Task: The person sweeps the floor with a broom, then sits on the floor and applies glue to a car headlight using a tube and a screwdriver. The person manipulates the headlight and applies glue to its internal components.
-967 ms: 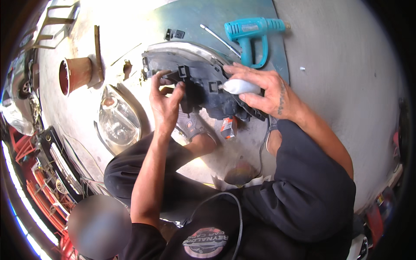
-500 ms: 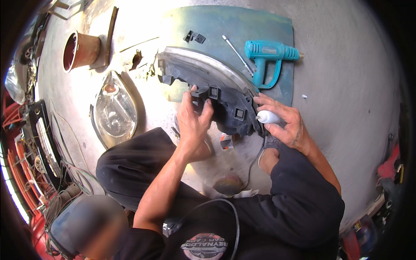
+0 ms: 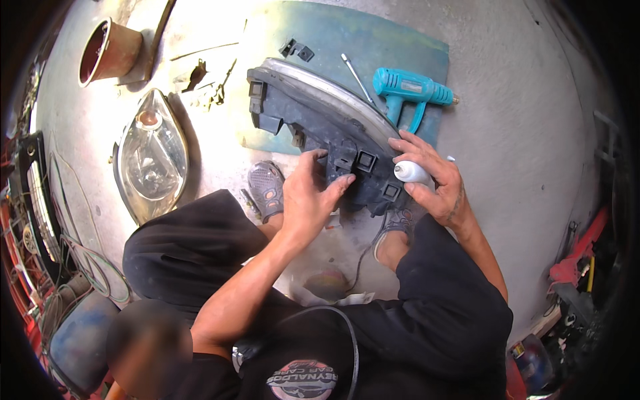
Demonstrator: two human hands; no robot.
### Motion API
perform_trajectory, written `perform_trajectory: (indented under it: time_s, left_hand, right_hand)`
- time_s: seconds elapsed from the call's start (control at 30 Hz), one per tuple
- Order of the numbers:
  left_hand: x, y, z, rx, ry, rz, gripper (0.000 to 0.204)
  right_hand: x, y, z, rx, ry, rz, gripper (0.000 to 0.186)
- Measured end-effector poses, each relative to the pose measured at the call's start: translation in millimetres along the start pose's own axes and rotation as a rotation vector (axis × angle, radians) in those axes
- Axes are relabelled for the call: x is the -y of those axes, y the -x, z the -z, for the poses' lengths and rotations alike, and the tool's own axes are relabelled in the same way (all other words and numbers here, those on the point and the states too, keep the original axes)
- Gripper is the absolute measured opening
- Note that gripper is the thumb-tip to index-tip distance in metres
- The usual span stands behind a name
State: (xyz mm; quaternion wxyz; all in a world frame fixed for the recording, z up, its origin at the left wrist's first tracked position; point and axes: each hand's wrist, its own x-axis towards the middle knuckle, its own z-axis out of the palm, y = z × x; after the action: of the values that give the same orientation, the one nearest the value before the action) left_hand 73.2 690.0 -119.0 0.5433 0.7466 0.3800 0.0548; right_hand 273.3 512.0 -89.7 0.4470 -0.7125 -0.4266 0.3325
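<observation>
A dark plastic headlight housing (image 3: 313, 127) with a pale curved front rim is tilted up in front of me, over the green sheet's near edge. My left hand (image 3: 310, 200) grips its near side, thumb on the black back and fingers partly hidden behind a bracket. At the housing's right end is my right hand (image 3: 433, 177), with a small white bottle (image 3: 412, 173) held between thumb and fingers, its narrow tip facing the housing. My right fingertips rest by the rim's end.
A teal heat gun (image 3: 407, 90) and a metal rod (image 3: 357, 77) lie on the green sheet (image 3: 333, 27), along with a small black clip (image 3: 297, 50). Leftward are a clear headlight lens (image 3: 153, 157) and a reddish bucket (image 3: 110, 53). A person's head (image 3: 150, 350) shows at lower left.
The housing has turned, showing more of its black back. My left hand has shifted right and down along it, still gripping. The white bottle stays in my right hand.
</observation>
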Motion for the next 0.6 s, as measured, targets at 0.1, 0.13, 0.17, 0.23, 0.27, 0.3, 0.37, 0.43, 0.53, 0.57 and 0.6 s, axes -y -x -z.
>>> perform_trajectory:
  time_s: [0.1,0.13,0.17,0.23,0.27,0.3,0.37,0.43,0.53,0.57,0.6]
  left_hand:
    - [7.9,3.8,-6.7,0.006,0.055,-0.016,0.06]
    - [13.6,4.6,-13.2,-0.008,0.063,-0.036,0.059]
    - [18.1,6.0,-17.8,-0.024,0.071,-0.056,0.058]
    - [22.4,11.5,-19.8,-0.013,0.103,-0.042,0.054]
    - [22.8,13.2,-19.5,-0.007,0.117,-0.036,0.053]
    - [23.2,13.8,-19.4,0.002,0.24,0.012,0.051]
    - [21.4,14.5,-15.3,0.02,0.482,0.105,0.047]
    - [18.3,3.8,-8.1,0.004,0.405,0.149,0.032]
    - [17.6,-7.0,-9.1,-0.028,0.386,0.161,0.032]
    - [17.9,-6.1,-9.1,-0.023,0.375,0.175,0.032]
    - [18.0,-5.0,-7.4,-0.018,0.364,0.188,0.031]
  right_hand:
    - [-5.8,4.6,0.4,0.001,-0.024,-0.017,0.043]
    - [-7.6,5.6,0.5,-0.004,-0.03,-0.024,0.044]
    - [-7.6,5.9,-0.3,-0.005,-0.027,-0.031,0.044]
    - [-7.2,7.0,-2.9,-0.009,-0.024,-0.044,0.045]
    - [-8.4,8.2,-3.5,-0.019,-0.042,-0.051,0.045]
    - [-10.2,9.5,-3.9,-0.028,-0.06,-0.058,0.045]
    - [-11.2,11.1,-4.5,-0.039,-0.08,-0.066,0.045]
    - [-11.2,12.7,-3.6,-0.039,-0.08,-0.073,0.044]
    - [-8.8,15.2,-5.0,-0.006,-0.093,-0.089,0.043]
    - [-8.5,15.8,-5.2,0.003,-0.096,-0.088,0.042]
    - [-8.4,16.1,-5.3,0.011,-0.1,-0.088,0.041]
